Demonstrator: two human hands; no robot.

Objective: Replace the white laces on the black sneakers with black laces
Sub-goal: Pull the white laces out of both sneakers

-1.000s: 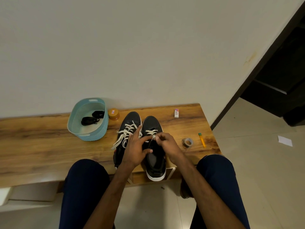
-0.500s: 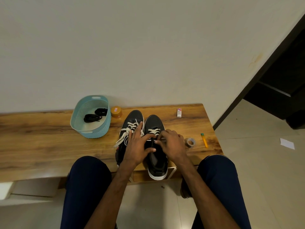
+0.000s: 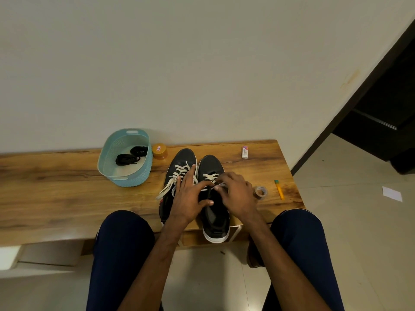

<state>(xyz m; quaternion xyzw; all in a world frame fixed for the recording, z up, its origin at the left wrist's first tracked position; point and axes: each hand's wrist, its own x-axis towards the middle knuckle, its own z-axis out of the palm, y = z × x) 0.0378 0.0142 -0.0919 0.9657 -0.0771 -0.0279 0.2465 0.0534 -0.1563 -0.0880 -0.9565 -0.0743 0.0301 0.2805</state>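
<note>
Right hand [image 3: 235, 196] has a tight grip, fingertips [image 3: 225, 180] pinching the white lace [image 3: 211, 176] on the right-hand sneaker [image 3: 212, 163]. Left hand [image 3: 188, 198] lies spread, no grip on anything: thumb on the tongue, one finger stretched across the left-hand sneaker [image 3: 183, 157], whose white laces [image 3: 173, 185] trail loose onto the counter [image 3: 56, 182]. The sneakers stand side by side, and the right-hand one's heel overhangs the near edge. Off left, the black laces [image 3: 129, 157] lie bundled in the blue basket [image 3: 132, 182], with an orange jar [image 3: 159, 151] just beside it. Off right, a tape roll [image 3: 260, 192], a yellow pen [image 3: 279, 190], and an eraser [image 3: 245, 152] near the wall.
</note>
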